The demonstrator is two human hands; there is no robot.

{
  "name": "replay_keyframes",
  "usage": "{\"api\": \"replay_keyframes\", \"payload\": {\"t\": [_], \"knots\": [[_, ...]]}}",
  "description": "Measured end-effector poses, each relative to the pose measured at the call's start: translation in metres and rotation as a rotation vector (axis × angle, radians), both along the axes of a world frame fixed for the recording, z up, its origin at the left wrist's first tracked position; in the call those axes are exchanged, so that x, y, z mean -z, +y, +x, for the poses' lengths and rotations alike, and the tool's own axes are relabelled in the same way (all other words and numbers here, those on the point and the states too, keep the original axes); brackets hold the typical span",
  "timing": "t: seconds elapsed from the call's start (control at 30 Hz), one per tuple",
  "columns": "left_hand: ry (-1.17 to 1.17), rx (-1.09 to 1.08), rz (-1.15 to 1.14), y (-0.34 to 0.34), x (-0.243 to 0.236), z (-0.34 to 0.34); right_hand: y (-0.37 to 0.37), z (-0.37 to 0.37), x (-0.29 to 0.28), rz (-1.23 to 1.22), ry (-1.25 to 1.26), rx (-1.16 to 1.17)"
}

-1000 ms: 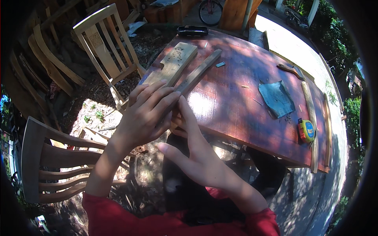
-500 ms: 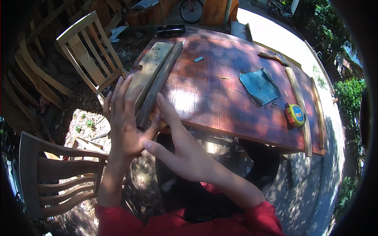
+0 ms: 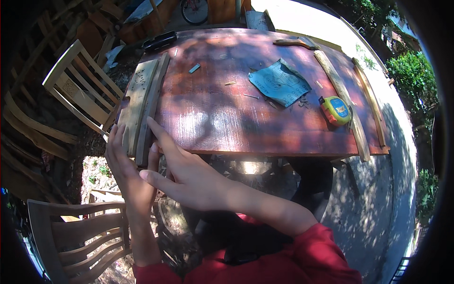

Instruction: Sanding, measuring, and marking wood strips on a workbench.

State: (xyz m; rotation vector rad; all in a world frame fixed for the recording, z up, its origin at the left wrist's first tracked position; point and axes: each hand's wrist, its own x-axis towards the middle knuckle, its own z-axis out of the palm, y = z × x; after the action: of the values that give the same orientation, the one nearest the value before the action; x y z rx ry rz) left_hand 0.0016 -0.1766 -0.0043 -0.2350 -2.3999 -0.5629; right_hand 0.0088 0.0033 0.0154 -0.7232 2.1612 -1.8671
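My left hand [image 3: 130,175] is raised at the table's near left corner, its fingers stretched out and holding nothing. Close against it, partly overlapping in view, is my right hand [image 3: 184,177], with its index finger and thumb extended and apart. Just beyond my fingers, a pale wooden board [image 3: 136,97] with small dark spots lies beside a narrow dark wooden strip [image 3: 152,102]. Both pieces run along the left side of the reddish-brown table [image 3: 213,99]. Whether my hands touch the wood cannot be told.
A blue-green paper sheet [image 3: 279,81], a yellow tape measure [image 3: 335,111], long wooden strips [image 3: 338,80] and a curved brown piece [image 3: 295,42] lie on the table's right. At the far left is a black case [image 3: 160,41]. Wooden chairs [image 3: 85,225] stand left.
My view has shifted, so the table and its things sit farther left. My hands have come closer together, the left one turning more edge-on. Neither has taken hold of anything.
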Motion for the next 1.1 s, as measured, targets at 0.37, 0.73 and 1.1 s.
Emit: {"api": "replay_keyframes", "payload": {"t": [0.37,0.73,1.1], "knots": [[-0.040,0.578,-0.019,0.074,-0.012,0.056,0.184,0.112,0.016,0.133,0.351,0.593],[-0.038,1.325,-0.004,0.343,-0.028,0.039,0.335,0.153,-0.002,0.900,0.618,1.688],[-0.113,1.284,0.015,0.387,-0.021,0.031,0.368,0.146,0.029,0.635,0.254,1.875]]}}
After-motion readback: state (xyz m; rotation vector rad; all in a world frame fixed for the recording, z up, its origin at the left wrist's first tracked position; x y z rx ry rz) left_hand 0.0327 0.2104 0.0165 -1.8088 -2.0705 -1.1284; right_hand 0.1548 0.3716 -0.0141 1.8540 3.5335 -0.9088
